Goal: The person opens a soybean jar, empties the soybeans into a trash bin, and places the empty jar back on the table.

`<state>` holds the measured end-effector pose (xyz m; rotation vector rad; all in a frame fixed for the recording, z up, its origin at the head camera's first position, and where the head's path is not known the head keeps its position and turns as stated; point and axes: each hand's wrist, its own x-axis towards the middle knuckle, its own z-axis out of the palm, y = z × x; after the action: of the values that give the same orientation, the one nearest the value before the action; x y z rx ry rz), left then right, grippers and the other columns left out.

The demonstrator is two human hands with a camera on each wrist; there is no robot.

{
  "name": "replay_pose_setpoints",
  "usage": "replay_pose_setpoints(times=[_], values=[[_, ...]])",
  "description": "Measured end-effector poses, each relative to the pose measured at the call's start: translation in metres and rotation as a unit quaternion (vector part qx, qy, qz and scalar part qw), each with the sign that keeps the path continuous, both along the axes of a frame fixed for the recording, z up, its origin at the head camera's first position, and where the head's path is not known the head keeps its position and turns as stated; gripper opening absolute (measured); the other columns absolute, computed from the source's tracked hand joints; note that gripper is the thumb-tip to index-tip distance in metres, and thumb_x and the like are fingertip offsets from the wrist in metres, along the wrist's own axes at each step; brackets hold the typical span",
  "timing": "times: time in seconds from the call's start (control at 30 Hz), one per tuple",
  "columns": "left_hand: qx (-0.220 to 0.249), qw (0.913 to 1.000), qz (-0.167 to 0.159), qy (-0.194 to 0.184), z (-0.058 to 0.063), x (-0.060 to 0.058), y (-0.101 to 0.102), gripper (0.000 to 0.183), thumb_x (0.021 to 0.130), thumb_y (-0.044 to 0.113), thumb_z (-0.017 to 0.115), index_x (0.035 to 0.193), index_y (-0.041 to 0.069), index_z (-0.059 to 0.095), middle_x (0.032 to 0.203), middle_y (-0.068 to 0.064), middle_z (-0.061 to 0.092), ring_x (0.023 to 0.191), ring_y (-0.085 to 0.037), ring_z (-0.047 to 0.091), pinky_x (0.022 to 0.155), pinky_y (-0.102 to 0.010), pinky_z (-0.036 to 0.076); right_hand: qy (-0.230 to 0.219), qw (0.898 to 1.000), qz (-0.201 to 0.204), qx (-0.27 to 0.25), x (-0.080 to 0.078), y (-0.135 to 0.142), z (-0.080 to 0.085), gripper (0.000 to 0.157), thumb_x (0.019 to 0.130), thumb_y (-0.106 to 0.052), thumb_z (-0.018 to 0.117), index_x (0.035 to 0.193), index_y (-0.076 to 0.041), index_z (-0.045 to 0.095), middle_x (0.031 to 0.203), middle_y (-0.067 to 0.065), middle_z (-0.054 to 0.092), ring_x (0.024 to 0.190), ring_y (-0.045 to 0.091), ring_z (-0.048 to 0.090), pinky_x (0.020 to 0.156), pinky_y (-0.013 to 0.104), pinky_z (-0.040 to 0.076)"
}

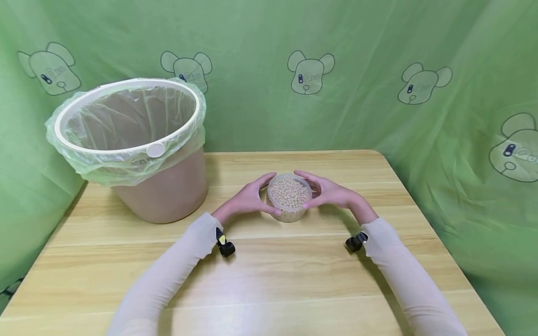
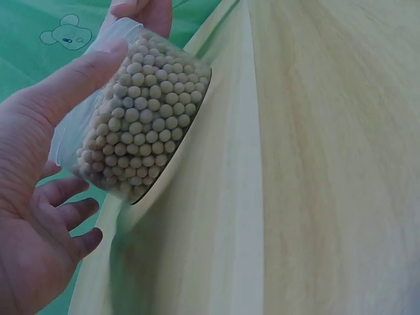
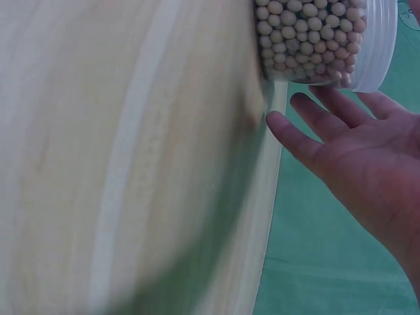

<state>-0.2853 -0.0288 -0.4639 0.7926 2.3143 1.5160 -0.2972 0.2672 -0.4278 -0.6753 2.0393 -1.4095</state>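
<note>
A round clear plastic tub (image 1: 290, 215) full of small beige balls stands on the wooden table, between both hands. My left hand (image 1: 252, 196) holds it from the left, thumb at the near side and forefinger toward the far side. From the right, my right hand (image 1: 332, 192) grips it in the same way. In the left wrist view the thumb lies across the tub's translucent upper band, and the lower fingers hang free of the wall. The right wrist view shows the tub (image 3: 308, 39) only in part, with fingertips right at its side.
A large pinkish bin (image 1: 168, 200) with a white ring and a pale green liner bag stands at the left of the table (image 1: 269, 280). Behind the table and along its sides hangs a green curtain (image 1: 252, 116) printed with bear heads. Small black cameras sit at both wrists.
</note>
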Motion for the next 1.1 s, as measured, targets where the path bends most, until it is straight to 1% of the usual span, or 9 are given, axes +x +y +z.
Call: replay_pose_setpoints(times=[0.07, 0.2, 0.3, 0.37, 0.6, 0.73, 0.93, 1.0, 1.1], values=[[0.005, 1.0, -0.003, -0.001, -0.001, -0.001, 0.001, 0.126, 0.062, 0.031, 0.099, 0.162, 0.012, 0.024, 0.165, -0.006, 0.035, 0.152, -0.024, 0.035, 0.127, -0.046, 0.021, -0.002, 1.0, 0.003, 0.008, 0.0, 0.0, -0.001, 0.114, 0.079, -0.005, 0.084, 0.165, -0.02, 0.011, 0.168, 0.018, 0.02, 0.148, 0.045, 0.035, 0.12, 0.057, 0.03], [0.005, 1.0, -0.006, 0.001, -0.003, -0.001, 0.003, 0.125, 0.062, 0.029, 0.099, 0.162, 0.012, 0.025, 0.163, -0.006, 0.039, 0.15, -0.023, 0.038, 0.127, -0.045, 0.023, 0.001, 1.0, 0.003, 0.02, 0.0, -0.001, -0.004, 0.118, 0.076, -0.005, 0.087, 0.165, -0.02, 0.011, 0.168, 0.015, 0.022, 0.147, 0.041, 0.037, 0.121, 0.054, 0.031], [0.004, 1.0, 0.0, -0.002, -0.003, -0.001, 0.004, 0.123, 0.063, 0.029, 0.099, 0.161, 0.014, 0.026, 0.162, -0.006, 0.039, 0.149, -0.024, 0.04, 0.126, -0.043, 0.025, 0.007, 1.0, 0.004, 0.021, -0.001, -0.001, -0.006, 0.116, 0.076, -0.006, 0.088, 0.164, -0.017, 0.013, 0.166, 0.015, 0.025, 0.147, 0.04, 0.037, 0.121, 0.053, 0.031], [0.007, 1.0, 0.003, -0.005, -0.004, -0.001, 0.004, 0.122, 0.063, 0.028, 0.099, 0.161, 0.014, 0.027, 0.163, -0.006, 0.039, 0.149, -0.025, 0.041, 0.125, -0.043, 0.027, 0.01, 1.0, 0.004, 0.02, -0.001, -0.002, -0.007, 0.115, 0.075, -0.006, 0.088, 0.164, -0.016, 0.016, 0.165, 0.015, 0.028, 0.147, 0.04, 0.038, 0.121, 0.051, 0.033], [0.036, 0.9992, 0.015, -0.014, -0.004, -0.001, 0.006, 0.118, 0.061, 0.019, 0.099, 0.159, 0.01, 0.032, 0.16, -0.009, 0.043, 0.145, -0.027, 0.047, 0.121, -0.039, 0.035, 0.025, 1.0, -0.001, 0.002, -0.004, -0.003, -0.01, 0.109, 0.072, -0.003, 0.089, 0.161, -0.012, 0.026, 0.16, 0.016, 0.038, 0.141, 0.037, 0.045, 0.111, 0.031, 0.047], [0.046, 0.9985, 0.023, -0.019, -0.005, -0.003, 0.007, 0.117, 0.059, 0.017, 0.1, 0.157, 0.009, 0.035, 0.158, -0.01, 0.046, 0.141, -0.028, 0.051, 0.118, -0.038, 0.04, 0.033, 0.999, -0.015, -0.004, -0.005, -0.004, -0.011, 0.109, 0.069, 0.0, 0.091, 0.159, -0.01, 0.031, 0.157, 0.017, 0.043, 0.139, 0.036, 0.049, 0.107, 0.026, 0.049], [0.075, 0.9961, 0.036, -0.029, -0.005, -0.007, 0.001, 0.113, 0.058, 0.012, 0.1, 0.154, 0.009, 0.04, 0.156, -0.008, 0.049, 0.14, -0.026, 0.052, 0.117, -0.035, 0.042, 0.039, 0.999, -0.035, 0.002, -0.008, -0.013, -0.008, 0.11, 0.066, -0.001, 0.092, 0.158, -0.008, 0.032, 0.156, 0.017, 0.045, 0.141, 0.035, 0.046, 0.11, 0.026, 0.046], [0.084, 0.9952, 0.038, -0.034, -0.005, -0.008, -0.003, 0.113, 0.059, 0.011, 0.099, 0.155, 0.009, 0.04, 0.157, -0.008, 0.048, 0.141, -0.026, 0.052, 0.117, -0.035, 0.042, 0.039, 0.998, -0.04, 0.006, -0.009, -0.017, -0.006, 0.11, 0.066, -0.001, 0.092, 0.158, -0.009, 0.032, 0.156, 0.015, 0.045, 0.142, 0.034, 0.046, 0.112, 0.029, 0.045], [0.09, 0.9943, 0.044, -0.038, -0.005, -0.01, -0.011, 0.113, 0.06, 0.011, 0.099, 0.155, 0.009, 0.039, 0.158, -0.007, 0.047, 0.141, -0.025, 0.052, 0.116, -0.034, 0.042, 0.045, 0.998, -0.041, 0.013, -0.013, -0.025, -0.004, 0.111, 0.066, -0.003, 0.093, 0.158, -0.009, 0.033, 0.156, 0.014, 0.046, 0.143, 0.033, 0.046, 0.117, 0.039, 0.041]])
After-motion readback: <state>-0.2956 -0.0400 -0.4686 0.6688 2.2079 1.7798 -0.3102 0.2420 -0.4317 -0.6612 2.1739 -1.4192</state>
